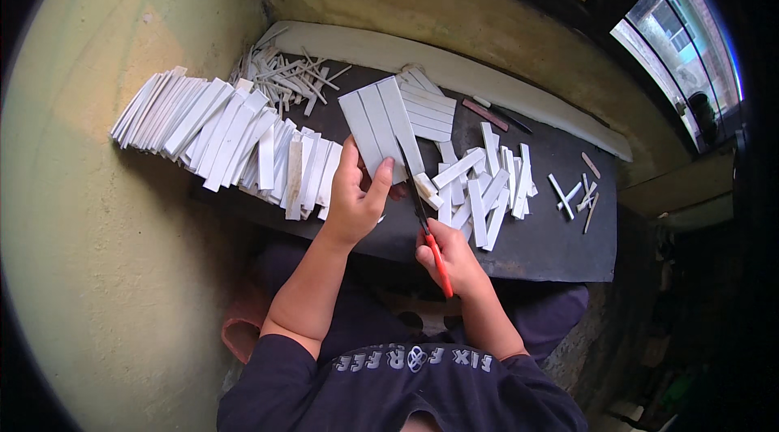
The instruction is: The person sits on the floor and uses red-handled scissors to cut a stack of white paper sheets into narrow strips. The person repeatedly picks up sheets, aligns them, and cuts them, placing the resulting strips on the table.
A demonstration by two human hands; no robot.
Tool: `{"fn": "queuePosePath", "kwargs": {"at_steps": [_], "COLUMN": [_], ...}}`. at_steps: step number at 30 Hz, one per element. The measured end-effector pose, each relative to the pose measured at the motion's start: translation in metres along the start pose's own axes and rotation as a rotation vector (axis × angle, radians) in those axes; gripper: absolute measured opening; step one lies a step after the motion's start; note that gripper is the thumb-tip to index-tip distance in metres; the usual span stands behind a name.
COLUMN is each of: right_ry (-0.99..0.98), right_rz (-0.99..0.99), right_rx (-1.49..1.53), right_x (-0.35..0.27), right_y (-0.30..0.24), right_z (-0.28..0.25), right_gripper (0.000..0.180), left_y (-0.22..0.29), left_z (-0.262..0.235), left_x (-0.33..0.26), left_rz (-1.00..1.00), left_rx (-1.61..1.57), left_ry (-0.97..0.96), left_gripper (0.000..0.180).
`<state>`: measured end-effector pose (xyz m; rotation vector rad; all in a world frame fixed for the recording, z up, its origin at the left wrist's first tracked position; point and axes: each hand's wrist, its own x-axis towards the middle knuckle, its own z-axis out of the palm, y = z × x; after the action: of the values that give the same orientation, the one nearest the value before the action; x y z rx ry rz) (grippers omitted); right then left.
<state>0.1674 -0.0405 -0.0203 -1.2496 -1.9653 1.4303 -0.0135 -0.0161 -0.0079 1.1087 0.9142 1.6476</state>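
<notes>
My left hand grips the lower edge of a white sheet marked with dark parallel lines, thumb on its face. In my right hand are scissors with red handles. Their dark blades reach up into the sheet along a line near its right side, and the part to the right of the blades is a narrow strip. Behind the held sheet, more lined white sheets lie on the dark table. Right of the scissors is a loose heap of white strips.
A long row of stacked white strips runs along the table's left side. Thin offcuts pile at the back left. A reddish-brown bar and a dark pen lie at the back. Small sticks lie at the right of the table.
</notes>
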Motion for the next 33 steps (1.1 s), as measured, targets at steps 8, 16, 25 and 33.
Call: {"fn": "queuePosePath", "kwargs": {"at_steps": [8,16,25,33], "right_ry": [-0.103,-0.11,-0.108,-0.085], "right_rz": [-0.119,-0.131,-0.123,-0.096], "right_rx": [0.094,0.102,0.103,0.08], "right_x": [-0.007,-0.007,-0.006,-0.007], "right_y": [0.004,0.008,0.009,0.003], "right_z": [-0.009,-0.009,-0.008,-0.009], "right_gripper": [0.046,0.053,0.055,0.048], "left_y": [0.001,-0.004,-0.005,-0.002], "left_z": [0.008,0.004,0.007,0.008], "left_x": [-0.004,-0.006,-0.007,-0.007], "left_rz": [0.01,0.017,0.048,0.038], "left_rx": [0.025,0.006,-0.002,0.021], "left_ry": [0.012,-0.03,0.012,-0.013], "left_gripper": [0.033,0.034,0.032,0.031]}}
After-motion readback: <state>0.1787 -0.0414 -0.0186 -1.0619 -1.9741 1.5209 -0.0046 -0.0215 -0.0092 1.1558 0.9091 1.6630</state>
